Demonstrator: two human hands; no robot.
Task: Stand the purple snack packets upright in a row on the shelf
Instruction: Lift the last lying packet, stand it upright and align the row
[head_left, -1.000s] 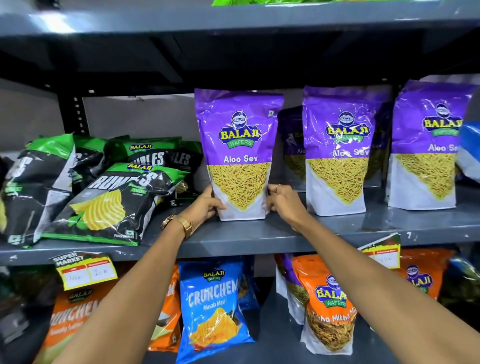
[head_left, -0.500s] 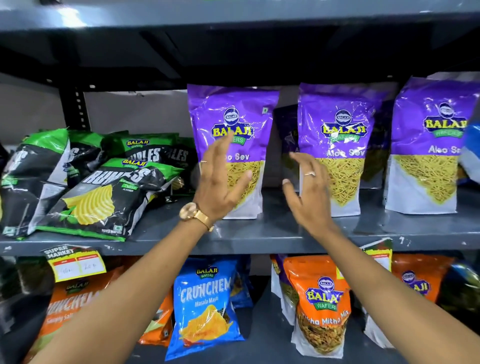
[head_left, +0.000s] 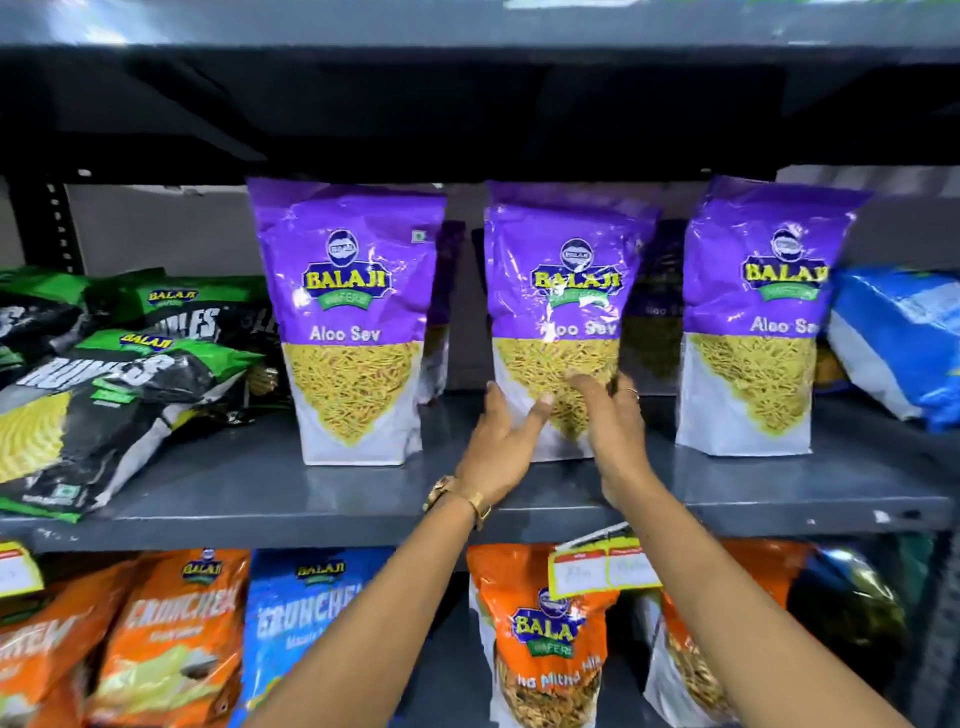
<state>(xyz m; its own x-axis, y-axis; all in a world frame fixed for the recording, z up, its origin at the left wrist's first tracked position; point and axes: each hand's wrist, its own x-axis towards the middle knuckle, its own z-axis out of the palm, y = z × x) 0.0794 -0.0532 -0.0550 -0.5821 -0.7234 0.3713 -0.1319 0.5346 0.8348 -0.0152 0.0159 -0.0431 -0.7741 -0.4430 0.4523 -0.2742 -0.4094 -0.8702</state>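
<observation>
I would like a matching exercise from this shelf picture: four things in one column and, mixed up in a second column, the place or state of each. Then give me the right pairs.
Things
1. middle purple Aloo Sev packet
2. green and black chips bags
3. blue bag
4. orange Balaji packet

Places or states
A. lying tilted at the left end of the grey shelf
B. on the lower shelf, under the hands
C. upright, with the left hand and right hand at its lower part
D. leaning at the far right, beside the right purple packet

Pairs: 1-C, 2-A, 3-D, 4-B
</observation>
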